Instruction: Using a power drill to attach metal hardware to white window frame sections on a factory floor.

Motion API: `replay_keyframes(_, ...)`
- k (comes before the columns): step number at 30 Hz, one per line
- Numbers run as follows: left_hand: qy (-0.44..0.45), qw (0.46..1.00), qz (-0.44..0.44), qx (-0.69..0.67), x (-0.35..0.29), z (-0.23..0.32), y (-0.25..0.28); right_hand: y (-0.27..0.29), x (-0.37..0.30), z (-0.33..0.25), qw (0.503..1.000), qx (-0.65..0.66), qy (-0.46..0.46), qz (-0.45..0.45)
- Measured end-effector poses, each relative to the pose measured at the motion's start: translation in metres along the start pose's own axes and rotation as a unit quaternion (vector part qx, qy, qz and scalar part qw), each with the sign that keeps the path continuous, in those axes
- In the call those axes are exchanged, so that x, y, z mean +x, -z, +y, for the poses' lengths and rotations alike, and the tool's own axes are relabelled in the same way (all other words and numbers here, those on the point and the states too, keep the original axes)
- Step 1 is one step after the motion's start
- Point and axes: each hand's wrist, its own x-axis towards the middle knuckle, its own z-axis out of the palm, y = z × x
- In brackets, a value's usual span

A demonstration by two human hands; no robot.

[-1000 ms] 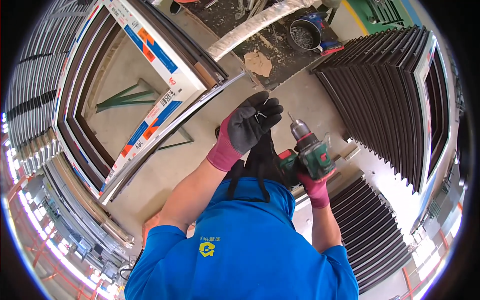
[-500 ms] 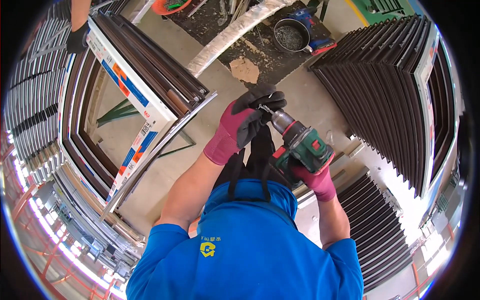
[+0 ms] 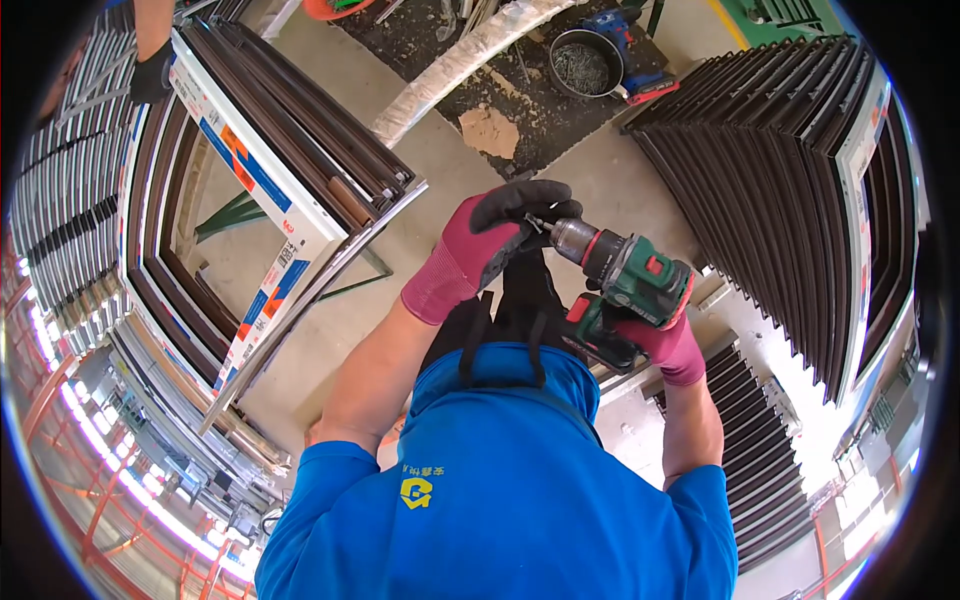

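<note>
My right hand, in a maroon and dark glove, is wrapped round the handle of a green and black cordless drill. The drill's silver chuck points up and left toward my other hand. My left hand, gloved alike, has its fingers curled round the bit at the chuck's front. A small metal piece seems to sit at these fingertips, too small and covered to name. Both hands are held in front of my body, above the floor.
Stacked dark frames with white, printed edges stand at left, where another person's gloved hand rests. More dark frames lean at right. Ahead, a dark worn board bears a pan of screws and a blue drill.
The drill and my right hand have shifted to the right, and the drill lies more level. My left hand has stayed close to the bit, its fingers turned slightly.
</note>
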Motion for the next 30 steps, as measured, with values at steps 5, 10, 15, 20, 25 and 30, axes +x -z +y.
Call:
replay_keyframes(5, 0.028, 0.989, -0.025, 0.144, -0.01, 0.013, 0.004, 0.009, 0.004, -0.027, 0.994, 0.054, -0.093, -0.005)
replay_keyframes(10, 0.069, 0.958, -0.037, 0.274, -0.024, 0.026, -0.009, 0.021, 0.009, -0.031, 0.995, -0.035, -0.058, -0.075)
replay_keyframes(15, 0.089, 0.965, -0.051, 0.24, -0.043, 0.024, 0.002, 0.012, 0.007, -0.014, 0.994, -0.052, -0.034, -0.093)
replay_keyframes(20, 0.115, 0.983, -0.017, 0.139, -0.073, 0.029, 0.014, -0.03, -0.001, 0.009, 0.997, -0.011, 0.036, -0.067)
replay_keyframes(25, 0.089, 0.992, 0.014, 0.087, -0.115, 0.017, 0.032, -0.085, -0.018, 0.067, 0.96, -0.179, 0.211, 0.036)
replay_keyframes(30, 0.098, 0.993, 0.066, 0.005, -0.163, 0.012, 0.048, -0.146, -0.027, 0.087, 0.912, -0.311, 0.24, 0.119)
